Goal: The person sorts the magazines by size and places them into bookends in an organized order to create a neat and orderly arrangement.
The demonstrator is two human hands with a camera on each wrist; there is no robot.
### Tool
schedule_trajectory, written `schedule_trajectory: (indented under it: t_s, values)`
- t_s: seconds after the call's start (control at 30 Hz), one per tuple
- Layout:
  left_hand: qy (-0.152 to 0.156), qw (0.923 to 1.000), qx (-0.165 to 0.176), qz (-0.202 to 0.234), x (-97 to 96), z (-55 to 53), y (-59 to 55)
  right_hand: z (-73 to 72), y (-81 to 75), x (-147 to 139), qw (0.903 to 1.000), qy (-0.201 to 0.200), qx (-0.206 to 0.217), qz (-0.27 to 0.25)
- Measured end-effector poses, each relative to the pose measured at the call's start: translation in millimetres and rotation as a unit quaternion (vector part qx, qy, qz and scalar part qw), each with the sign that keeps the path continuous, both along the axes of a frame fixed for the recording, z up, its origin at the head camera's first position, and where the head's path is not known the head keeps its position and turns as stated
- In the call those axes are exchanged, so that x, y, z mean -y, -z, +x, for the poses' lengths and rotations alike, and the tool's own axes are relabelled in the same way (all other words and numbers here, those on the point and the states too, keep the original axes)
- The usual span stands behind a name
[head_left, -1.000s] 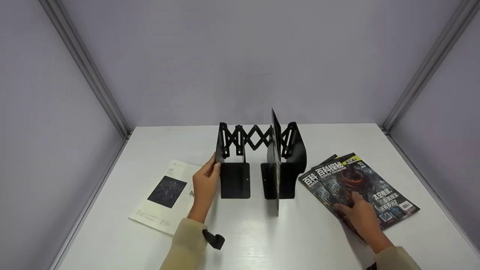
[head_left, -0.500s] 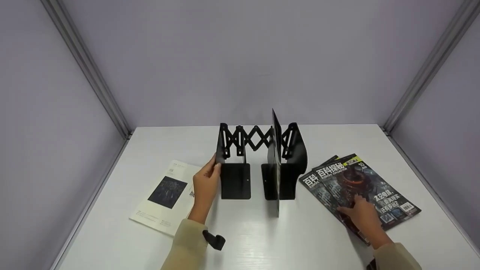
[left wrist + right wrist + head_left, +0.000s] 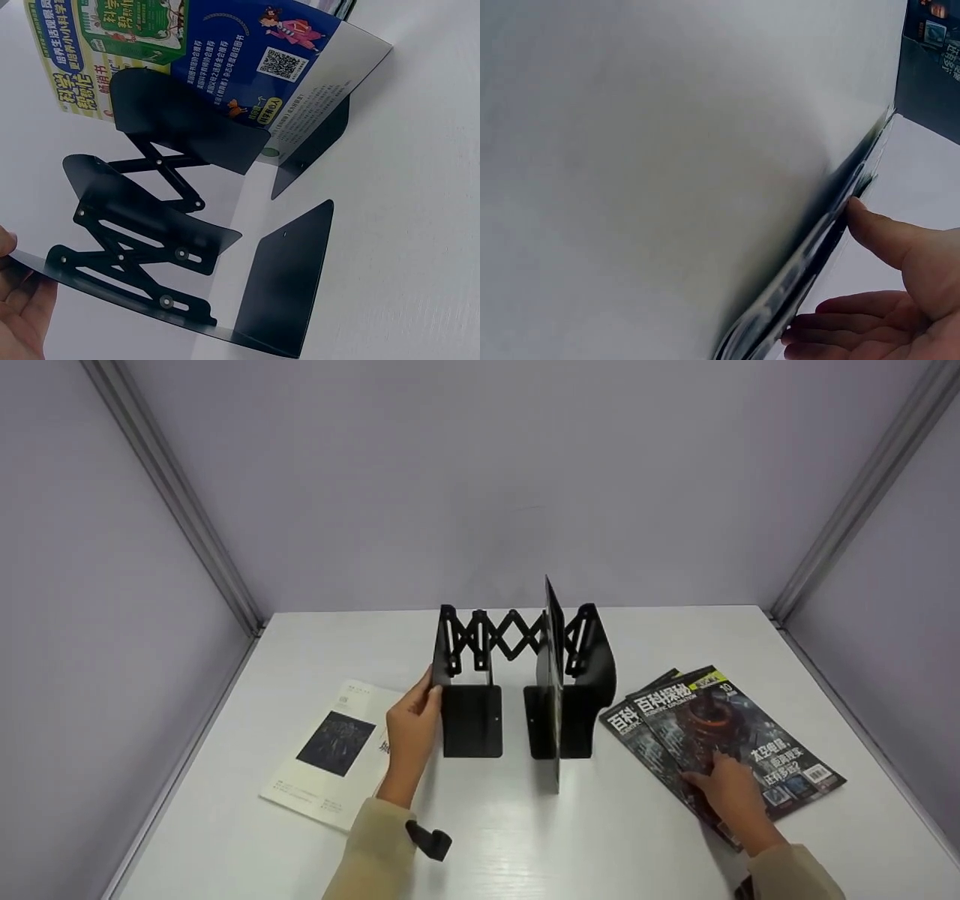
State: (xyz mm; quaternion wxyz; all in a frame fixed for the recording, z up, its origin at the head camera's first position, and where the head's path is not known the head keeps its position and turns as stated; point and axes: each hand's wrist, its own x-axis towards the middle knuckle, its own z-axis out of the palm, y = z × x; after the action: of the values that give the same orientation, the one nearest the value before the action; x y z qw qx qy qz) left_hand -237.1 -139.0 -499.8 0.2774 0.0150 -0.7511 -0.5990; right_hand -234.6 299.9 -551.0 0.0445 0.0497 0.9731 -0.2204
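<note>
My left hand (image 3: 411, 731) pinches the left end plate of a black expandable bookend (image 3: 471, 721), thumb on one face and fingers on the other. The bookend's scissor-like links spread across its back. In its right section a thin book (image 3: 225, 52) with a blue and yellow cover stands upright, seen edge-on in the head view. My right hand (image 3: 733, 801) rests over two overlapping dark magazines (image 3: 750, 735) lying flat on the right. In the right wrist view its thumb (image 3: 881, 232) touches their edge, and the other fingers are loosely extended.
A cream paperback (image 3: 319, 795) with a dark square picture lies flat at the left, partly behind my left forearm. The white table (image 3: 495, 847) is bordered by grey panel walls (image 3: 487, 472) at the back and both sides.
My right hand has shifted slightly to the right over the magazines. The left hand keeps its hold on the bookend, which stays in place.
</note>
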Motion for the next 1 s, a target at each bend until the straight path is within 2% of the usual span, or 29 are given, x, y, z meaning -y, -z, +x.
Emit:
schedule_trajectory:
  t_s: [0.23, 0.47, 0.77, 1.0]
  values:
    - [0.007, 0.9999, 0.004, 0.011, -0.8, 1.5, -0.1, 3.5, -1.2, 0.4, 0.9999, -0.001, 0.008, -0.008]
    - [0.006, 1.0, 0.006, 0.003, -2.8, 2.8, 0.6, 7.8, -2.7, -1.6, 0.9994, -0.03, -0.01, 0.013]
    - [0.004, 1.0, -0.003, -0.001, -2.5, 2.5, 0.7, 7.9, -16.1, -1.4, 0.9929, -0.082, 0.062, 0.06]
    - [0.001, 0.9999, -0.008, -0.006, -1.2, 1.1, 0.1, 8.4, -20.5, -5.2, 0.992, -0.103, 0.051, 0.052]
